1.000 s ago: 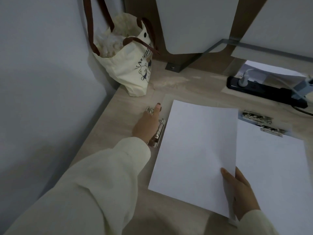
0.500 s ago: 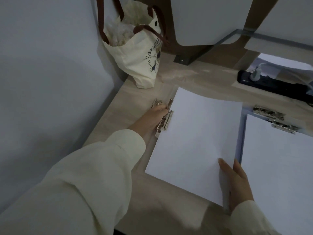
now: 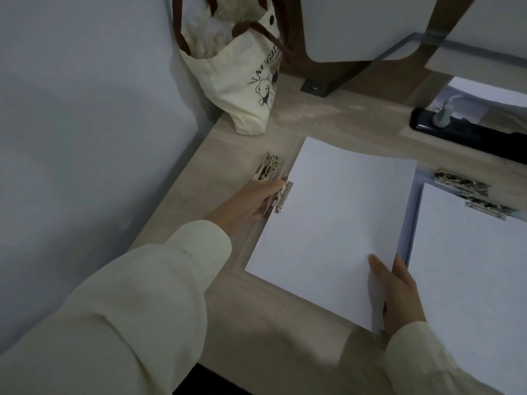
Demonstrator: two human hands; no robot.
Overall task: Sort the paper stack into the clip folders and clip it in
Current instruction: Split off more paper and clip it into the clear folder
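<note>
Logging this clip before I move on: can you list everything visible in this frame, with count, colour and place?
paper: one sheet or thin stack, white, centre of desk
left clips: two, silver, at paper's left edge
right paper: one stack, white, right
right clips: two, silver, above right paper
tote bag: one, cream with brown straps, back left corner
power strip: one, black, back right, plug inserted
desk: one, light wood
left hand: on the nearer left clip
right hand: holding paper's near right corner
</note>
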